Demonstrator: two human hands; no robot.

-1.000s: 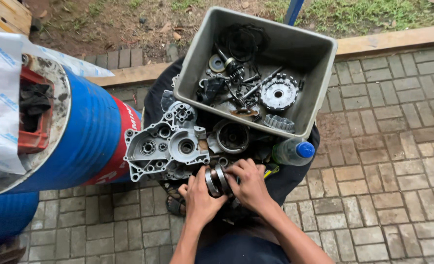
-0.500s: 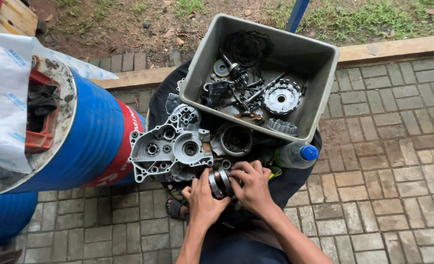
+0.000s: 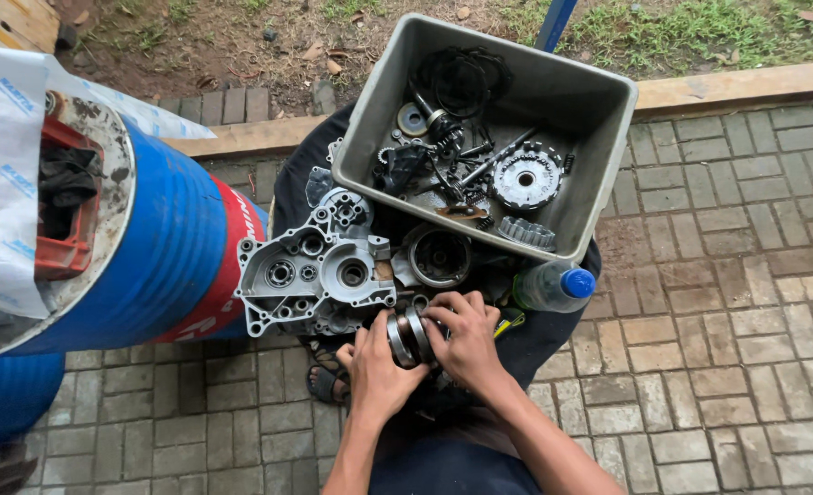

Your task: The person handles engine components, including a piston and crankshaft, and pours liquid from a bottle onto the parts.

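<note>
Both hands meet low in the middle of the head view over a round metal part with stacked discs [image 3: 408, 335]. My left hand [image 3: 374, 365] cups it from the left and below. My right hand [image 3: 464, 337] grips it from the right, fingers curled over its top. Just above the hands lies a grey aluminium engine crankcase half [image 3: 313, 274] with several round bores. A dark round housing [image 3: 438, 257] sits right of the crankcase. All of this rests on a dark cloth [image 3: 289, 181].
A grey plastic bin [image 3: 598, 163] behind holds gears, a clutch hub [image 3: 526, 177] and springs. A clear bottle with a blue cap [image 3: 553, 286] lies right of the hands. A blue and red drum [image 3: 168, 252] stands left. Brick paving [image 3: 727, 321] surrounds; a sandalled foot [image 3: 322, 380] shows below.
Both hands stay on the round part with small finger shifts. The view has drifted slightly, so the bin and drum sit a little differently in the picture.
</note>
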